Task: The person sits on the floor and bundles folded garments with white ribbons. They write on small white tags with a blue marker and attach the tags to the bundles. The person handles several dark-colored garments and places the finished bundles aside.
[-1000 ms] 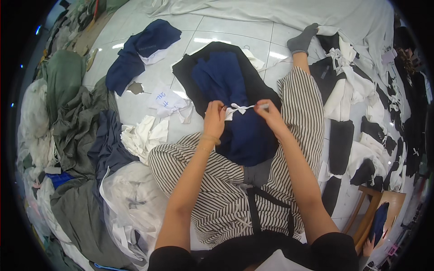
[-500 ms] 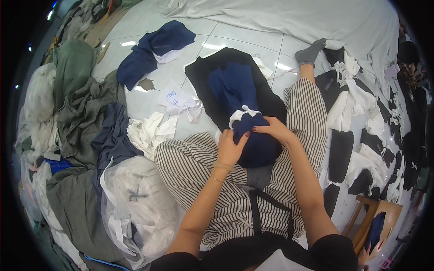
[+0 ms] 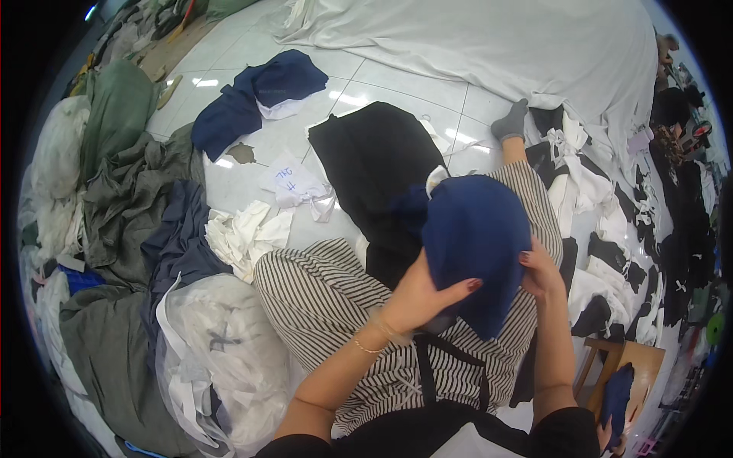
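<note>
Navy-blue fabric bundle [image 3: 477, 244] is held up at the near right end of the black fabric stack [image 3: 374, 160], covering part of it from view; a white fabric tie [image 3: 437, 180] shows at the bundle's far left edge. The left hand [image 3: 424, 299] grasps the bundle's near left side, thumb lying on top, while the right hand [image 3: 542, 272] grasps its right edge. Left of the black fabric stack lie a marked white scrap [image 3: 296, 183] and, nearer the person, crumpled white cloth pieces [image 3: 248, 237]. Navy-blue cloth [image 3: 263, 90] lies beyond the stack's far left corner; tied black-and-white bundles [image 3: 588, 198] spread to its right.
</note>
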`<state>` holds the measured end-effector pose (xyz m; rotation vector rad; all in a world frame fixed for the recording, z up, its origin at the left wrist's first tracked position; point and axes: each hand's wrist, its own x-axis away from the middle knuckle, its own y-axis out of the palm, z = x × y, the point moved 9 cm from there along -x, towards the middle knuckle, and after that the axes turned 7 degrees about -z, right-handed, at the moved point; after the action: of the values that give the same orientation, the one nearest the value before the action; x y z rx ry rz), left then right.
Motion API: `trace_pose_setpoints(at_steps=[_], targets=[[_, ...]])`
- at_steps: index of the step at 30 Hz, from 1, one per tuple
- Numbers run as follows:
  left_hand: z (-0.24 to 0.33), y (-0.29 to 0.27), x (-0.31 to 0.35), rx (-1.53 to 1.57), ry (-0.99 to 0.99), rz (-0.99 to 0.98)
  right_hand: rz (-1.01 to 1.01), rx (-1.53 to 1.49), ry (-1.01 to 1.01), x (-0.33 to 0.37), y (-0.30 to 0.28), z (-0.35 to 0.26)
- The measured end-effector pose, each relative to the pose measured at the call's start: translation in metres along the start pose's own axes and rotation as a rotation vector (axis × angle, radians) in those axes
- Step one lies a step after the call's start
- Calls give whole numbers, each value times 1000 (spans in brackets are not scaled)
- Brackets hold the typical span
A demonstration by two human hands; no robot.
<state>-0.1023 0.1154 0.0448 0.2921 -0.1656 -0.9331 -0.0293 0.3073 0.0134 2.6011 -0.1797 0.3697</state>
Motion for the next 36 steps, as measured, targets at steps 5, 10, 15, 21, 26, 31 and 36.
trace_pose_setpoints(at_steps=[5,10,15,21,26,31,36], targets=[[35,-7,-67,143,201,64,108,119,-58,-38,28,-77],[103,-61,-177,279,144,-21,12,122,-161,-172,17,-166],[183,-127,-303,80,145,-45,-272,208,-312,-328,27,-299],[146,-163,-400,-86,143,96,-164,301,-277,-430,-67,-286],[9,-135,-389,-1630,284,-288,-46,632,-116,-447,-169,-173],[-102,-214,-274,-954,-116,241,336,1304,71,-410,-222,-69],[-124,-183,-117,-1144,-279,274,318,1554,-406,-351,-175,-26]])
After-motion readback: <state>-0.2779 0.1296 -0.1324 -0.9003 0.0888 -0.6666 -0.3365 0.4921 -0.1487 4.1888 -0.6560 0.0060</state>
